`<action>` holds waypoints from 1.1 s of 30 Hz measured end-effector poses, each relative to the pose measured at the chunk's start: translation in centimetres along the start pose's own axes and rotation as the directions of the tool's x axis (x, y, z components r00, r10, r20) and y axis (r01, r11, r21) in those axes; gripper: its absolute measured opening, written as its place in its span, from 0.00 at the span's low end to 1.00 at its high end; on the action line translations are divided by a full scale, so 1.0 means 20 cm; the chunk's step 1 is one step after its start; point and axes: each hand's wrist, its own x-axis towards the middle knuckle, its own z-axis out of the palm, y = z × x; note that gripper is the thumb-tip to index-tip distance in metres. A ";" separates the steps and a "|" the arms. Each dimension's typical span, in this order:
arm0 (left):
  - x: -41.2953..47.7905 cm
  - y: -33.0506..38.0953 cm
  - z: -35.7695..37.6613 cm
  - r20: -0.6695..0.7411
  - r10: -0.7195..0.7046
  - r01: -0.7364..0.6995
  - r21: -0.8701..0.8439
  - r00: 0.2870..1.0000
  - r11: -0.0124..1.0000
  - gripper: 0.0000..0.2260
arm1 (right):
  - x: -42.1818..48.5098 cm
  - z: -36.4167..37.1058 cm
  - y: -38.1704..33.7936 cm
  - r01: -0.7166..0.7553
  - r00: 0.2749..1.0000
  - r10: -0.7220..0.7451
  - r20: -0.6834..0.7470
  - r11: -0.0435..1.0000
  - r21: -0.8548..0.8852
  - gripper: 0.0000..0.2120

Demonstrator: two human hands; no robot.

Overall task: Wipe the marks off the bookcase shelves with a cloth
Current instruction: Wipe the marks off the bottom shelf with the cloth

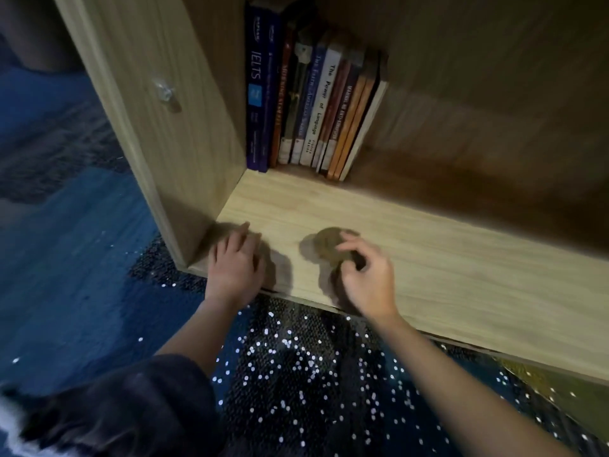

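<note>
A light wooden bookcase shelf (428, 258) runs across the middle of the view. My right hand (369, 278) grips a small bunched brown cloth (326, 244) and holds it against the shelf near the front edge. My left hand (235, 262) rests flat on the shelf's front left corner, its fingers straight and pointing at the side panel (171, 127). The image is blurred, and no marks on the wood can be made out.
A row of upright books (313, 103) stands at the back left of the shelf. To their right the shelf lies in shadow. A blue sequinned fabric (296, 374) covers the floor below the front edge. A small knob (163, 91) sticks out of the side panel.
</note>
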 end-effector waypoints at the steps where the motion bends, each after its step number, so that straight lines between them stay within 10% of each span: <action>1: 0.01 -0.02 -0.02 -0.017 -0.041 0.041 0.000 0.999 0.999 0.19 | 0.09 -0.02 0.03 0.009 1.000 -0.008 0.021 0.997 -0.076 0.18; 5: 0.03 -0.10 -0.07 0.019 -0.139 0.140 -0.036 0.990 0.990 0.20 | 0.30 0.07 0.19 0.090 0.954 0.066 0.291 0.866 -0.492 0.22; 12: 0.05 -0.17 -0.09 0.031 -0.154 0.157 -0.193 0.988 0.969 0.19 | 0.69 0.47 -0.05 0.140 0.916 0.071 0.395 0.867 -0.479 0.26; 21: 0.03 -0.23 -0.06 -0.092 -0.061 0.036 -0.254 0.994 0.967 0.20 | 0.77 0.70 -0.21 0.324 0.768 -0.175 0.615 0.936 -0.137 0.24; 26: 0.02 -0.20 -0.08 -0.149 -0.060 0.008 -0.329 0.987 0.944 0.20 | 0.46 0.56 -0.24 -0.036 0.643 -0.134 0.754 0.978 0.205 0.22; 29: 0.03 -0.13 -0.08 -0.163 -0.117 0.061 -0.314 0.980 0.947 0.21 | 0.37 0.42 -0.25 -0.369 0.807 -0.007 0.591 0.775 0.513 0.23; 33: 0.11 0.05 -0.06 0.075 -0.213 0.205 0.098 0.974 0.974 0.37 | 0.29 0.24 -0.09 -0.140 0.971 0.046 0.235 0.905 0.401 0.16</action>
